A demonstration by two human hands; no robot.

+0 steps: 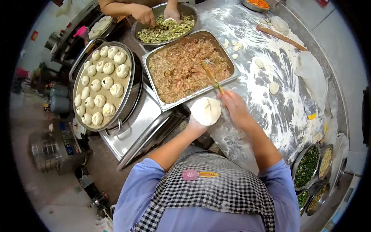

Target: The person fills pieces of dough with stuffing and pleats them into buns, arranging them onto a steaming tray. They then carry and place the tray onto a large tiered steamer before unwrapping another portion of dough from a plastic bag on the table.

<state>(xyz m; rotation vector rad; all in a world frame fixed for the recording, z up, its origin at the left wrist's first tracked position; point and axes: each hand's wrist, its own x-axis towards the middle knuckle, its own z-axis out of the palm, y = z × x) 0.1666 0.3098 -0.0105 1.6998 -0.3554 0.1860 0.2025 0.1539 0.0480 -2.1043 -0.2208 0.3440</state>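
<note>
My left hand (198, 125) holds a round, flat dough wrapper (206, 111) on its palm, in front of the tray's near edge. Beside the wrapper, my right hand (232, 101) is closed round the lower end of a yellow spatula (210, 74), whose far end reaches over the meat filling (189, 63). That filling lies in a rectangular metal tray (197, 92). On the left, a round steamer (130, 87) carries several pleated buns (116, 90).
Another person's hands (143, 15) work at a bowl of chopped vegetables (166, 31). A rolling pin (281, 37) and dough pieces (273, 87) lie on the floured table (251, 116). Bowls of chopped greens (307, 167) stand at the right edge.
</note>
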